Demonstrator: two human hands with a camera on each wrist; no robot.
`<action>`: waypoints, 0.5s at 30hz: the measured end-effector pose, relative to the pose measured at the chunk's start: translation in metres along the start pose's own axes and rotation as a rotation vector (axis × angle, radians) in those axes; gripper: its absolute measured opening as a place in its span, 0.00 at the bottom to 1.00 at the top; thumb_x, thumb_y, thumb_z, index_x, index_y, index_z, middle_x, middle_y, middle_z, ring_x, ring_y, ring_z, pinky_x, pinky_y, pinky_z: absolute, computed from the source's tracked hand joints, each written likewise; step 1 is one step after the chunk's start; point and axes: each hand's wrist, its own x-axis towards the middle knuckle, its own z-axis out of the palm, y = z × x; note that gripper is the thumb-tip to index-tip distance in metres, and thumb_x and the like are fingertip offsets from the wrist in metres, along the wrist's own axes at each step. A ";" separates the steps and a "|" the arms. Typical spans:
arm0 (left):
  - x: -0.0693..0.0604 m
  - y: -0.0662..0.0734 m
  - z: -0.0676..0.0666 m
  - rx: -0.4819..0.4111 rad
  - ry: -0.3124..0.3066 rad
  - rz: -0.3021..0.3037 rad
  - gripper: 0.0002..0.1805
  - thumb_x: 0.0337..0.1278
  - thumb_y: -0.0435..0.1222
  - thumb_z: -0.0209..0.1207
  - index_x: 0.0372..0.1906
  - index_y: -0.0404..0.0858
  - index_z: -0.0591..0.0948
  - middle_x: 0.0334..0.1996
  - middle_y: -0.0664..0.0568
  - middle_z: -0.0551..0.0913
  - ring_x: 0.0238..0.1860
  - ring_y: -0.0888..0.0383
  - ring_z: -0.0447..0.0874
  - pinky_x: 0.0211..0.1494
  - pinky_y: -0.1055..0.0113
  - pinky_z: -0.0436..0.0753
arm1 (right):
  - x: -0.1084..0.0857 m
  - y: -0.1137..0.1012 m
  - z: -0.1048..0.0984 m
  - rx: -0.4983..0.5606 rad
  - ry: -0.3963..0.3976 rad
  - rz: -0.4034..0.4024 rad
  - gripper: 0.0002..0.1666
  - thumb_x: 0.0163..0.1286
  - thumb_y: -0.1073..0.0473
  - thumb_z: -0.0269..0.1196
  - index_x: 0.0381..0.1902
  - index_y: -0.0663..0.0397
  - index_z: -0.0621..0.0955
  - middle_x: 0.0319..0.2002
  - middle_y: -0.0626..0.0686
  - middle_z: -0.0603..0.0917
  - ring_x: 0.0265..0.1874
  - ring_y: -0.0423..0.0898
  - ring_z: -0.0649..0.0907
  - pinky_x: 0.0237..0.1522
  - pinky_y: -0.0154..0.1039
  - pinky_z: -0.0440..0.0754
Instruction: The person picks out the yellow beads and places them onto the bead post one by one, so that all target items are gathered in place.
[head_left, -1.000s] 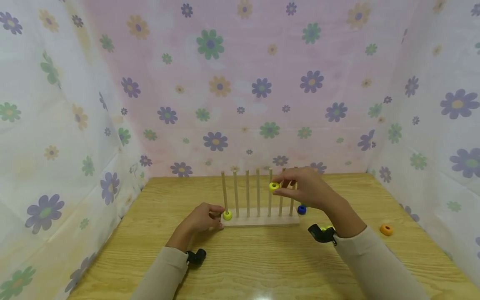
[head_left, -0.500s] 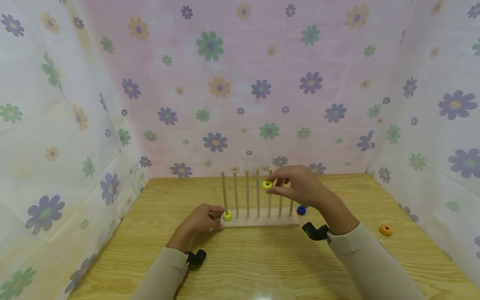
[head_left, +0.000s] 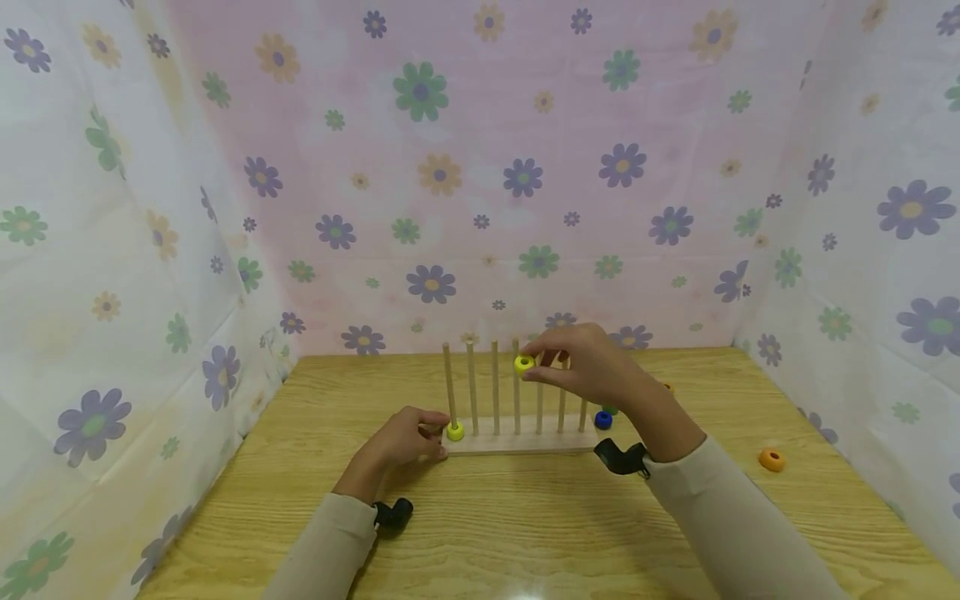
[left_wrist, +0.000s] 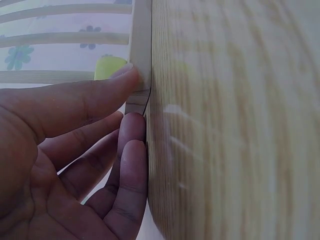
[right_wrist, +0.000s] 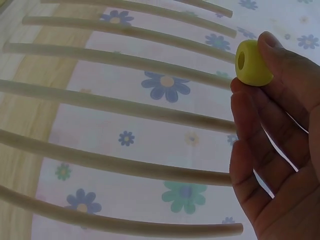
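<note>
A wooden rack with several upright pegs [head_left: 495, 387] stands on a flat base [head_left: 517, 448]. A yellow ring bead [head_left: 455, 432] sits at the foot of the leftmost peg. My left hand [head_left: 401, 437] holds the left end of the base, its thumb [left_wrist: 107, 90] beside that bead and its other fingers bent against the end. Between thumb and fingertips my right hand [head_left: 592, 362] pinches a second yellow ring bead [head_left: 524, 365]. In the right wrist view this bead [right_wrist: 253, 63] is near the peg tips, its hole facing the rack, with no peg seen through it.
A blue bead [head_left: 603, 420] lies just beyond the base's right end, a green one [head_left: 611, 409] partly behind it. An orange bead [head_left: 772, 459] rests farther right on the wooden table [head_left: 480, 533]. Another orange bead [head_left: 669, 388] shows behind my right wrist. Flowered cloth walls enclose the table.
My right hand has carried the yellow bead leftward and slightly up, from the fifth peg to near the top of the fourth. The left hand stays at the base's end.
</note>
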 end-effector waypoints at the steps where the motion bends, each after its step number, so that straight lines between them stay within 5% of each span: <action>1: 0.000 0.000 0.000 -0.002 0.001 -0.002 0.32 0.55 0.30 0.74 0.67 0.36 0.81 0.64 0.42 0.82 0.50 0.52 0.86 0.53 0.56 0.87 | 0.001 0.000 0.000 -0.004 0.005 -0.003 0.17 0.65 0.51 0.76 0.51 0.45 0.90 0.41 0.41 0.91 0.33 0.33 0.85 0.37 0.44 0.88; 7: 0.000 -0.001 0.001 0.003 0.004 0.003 0.32 0.55 0.29 0.74 0.67 0.37 0.81 0.64 0.41 0.82 0.51 0.52 0.86 0.51 0.56 0.87 | 0.006 -0.003 0.001 -0.025 0.020 -0.022 0.17 0.65 0.51 0.75 0.51 0.46 0.90 0.42 0.41 0.91 0.32 0.32 0.84 0.33 0.34 0.84; 15: 0.001 -0.001 0.001 0.029 0.004 0.020 0.31 0.55 0.29 0.74 0.67 0.37 0.81 0.66 0.39 0.80 0.52 0.50 0.86 0.50 0.56 0.88 | 0.012 -0.008 0.000 -0.015 0.026 -0.054 0.18 0.66 0.51 0.75 0.52 0.47 0.90 0.43 0.42 0.91 0.34 0.34 0.85 0.32 0.37 0.84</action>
